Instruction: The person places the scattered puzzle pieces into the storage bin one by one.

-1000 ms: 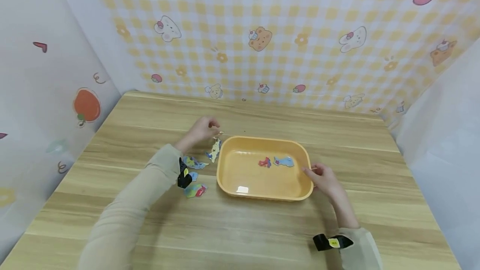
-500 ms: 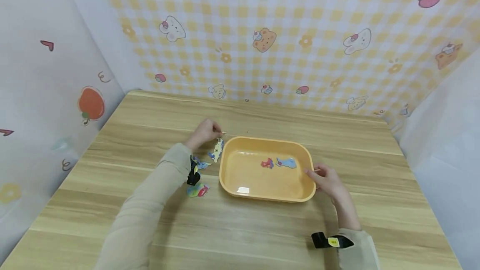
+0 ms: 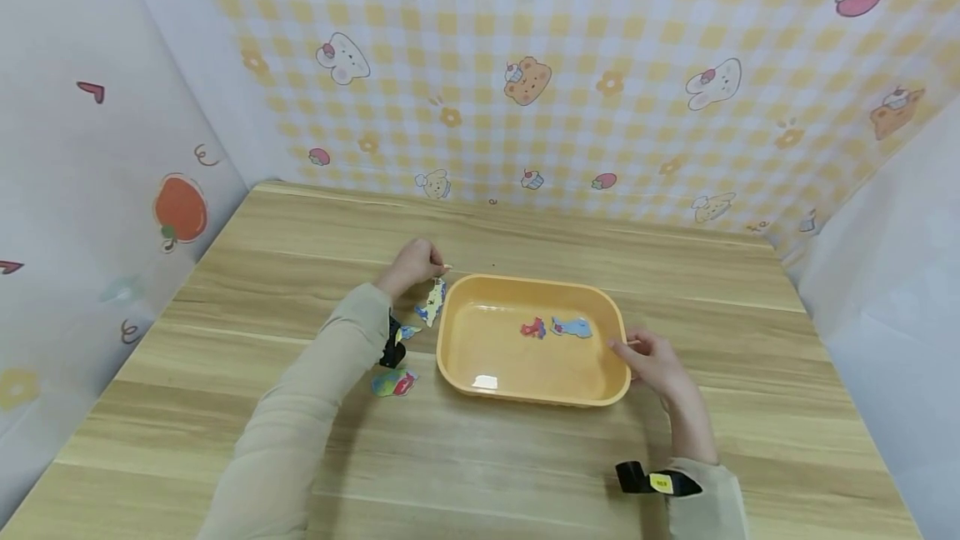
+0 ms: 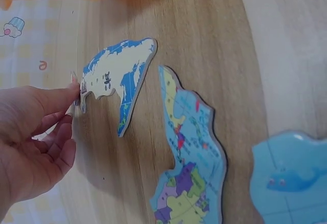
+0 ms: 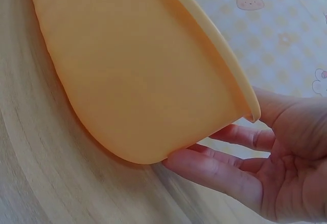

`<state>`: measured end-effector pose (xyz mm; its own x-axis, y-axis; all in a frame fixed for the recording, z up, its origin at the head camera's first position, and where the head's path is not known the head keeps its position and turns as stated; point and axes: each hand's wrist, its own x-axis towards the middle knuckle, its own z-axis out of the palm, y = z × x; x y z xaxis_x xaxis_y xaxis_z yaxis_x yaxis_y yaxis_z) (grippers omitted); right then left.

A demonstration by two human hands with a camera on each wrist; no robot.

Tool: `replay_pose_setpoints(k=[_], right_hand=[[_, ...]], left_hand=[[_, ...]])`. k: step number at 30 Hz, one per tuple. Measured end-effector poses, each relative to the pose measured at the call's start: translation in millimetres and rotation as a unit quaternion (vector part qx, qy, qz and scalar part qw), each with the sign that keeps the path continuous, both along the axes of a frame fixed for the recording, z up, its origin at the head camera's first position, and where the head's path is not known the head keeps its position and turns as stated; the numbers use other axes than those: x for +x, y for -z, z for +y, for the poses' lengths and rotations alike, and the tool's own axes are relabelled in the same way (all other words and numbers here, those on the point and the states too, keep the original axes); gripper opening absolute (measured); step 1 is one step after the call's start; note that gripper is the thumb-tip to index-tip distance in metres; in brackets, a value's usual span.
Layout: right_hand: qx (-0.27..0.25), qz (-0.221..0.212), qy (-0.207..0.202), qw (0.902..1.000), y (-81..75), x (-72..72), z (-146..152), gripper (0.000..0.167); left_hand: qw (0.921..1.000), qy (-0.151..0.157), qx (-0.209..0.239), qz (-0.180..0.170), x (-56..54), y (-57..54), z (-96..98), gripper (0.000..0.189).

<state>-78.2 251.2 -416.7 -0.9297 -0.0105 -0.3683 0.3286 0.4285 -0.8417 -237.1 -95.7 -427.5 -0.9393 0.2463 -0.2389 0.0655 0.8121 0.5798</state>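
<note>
My left hand [image 3: 414, 265] pinches a small thin puzzle piece [image 3: 447, 266] between thumb and fingertips. It appears nearly edge-on in the left wrist view, so its print is hidden. Right by those fingers lies a cream and blue map puzzle piece [image 4: 115, 70]. A multicoloured map piece [image 4: 191, 157] and a blue piece with a whale [image 4: 291, 178] lie beyond it, mostly covered by the sleeve in the head view. My right hand [image 3: 654, 361] grips the yellow tray [image 3: 625, 332], thumb over the rim and fingers along the outside wall.
Inside the tray sit a red piece [image 3: 533, 328] and a light blue piece [image 3: 572, 327]. A green and red piece [image 3: 394, 382] lies left of the tray on the wooden table [image 3: 480, 473]. A checked curtain [image 3: 480, 48] stands behind.
The left hand has lowered and shifted slightly right to the small piece, and its fingertips have closed on it. The right hand stays on the tray, which has not visibly moved.
</note>
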Motion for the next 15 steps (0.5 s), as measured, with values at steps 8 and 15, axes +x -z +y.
replay_pose_setpoints(k=[8,15], right_hand=[[-0.001,-0.007,0.006,1.0000,0.0,0.7,-0.7,0.042],[-0.002,-0.004,0.007,1.0000,0.4,0.2,-0.7,0.040]], left_hand=[[0.9996,0.011,0.023,0.014,0.4,1.7,-0.8,0.012],[0.9985,0.016,0.052,0.005,-0.6,5.1,-2.2,0.013]])
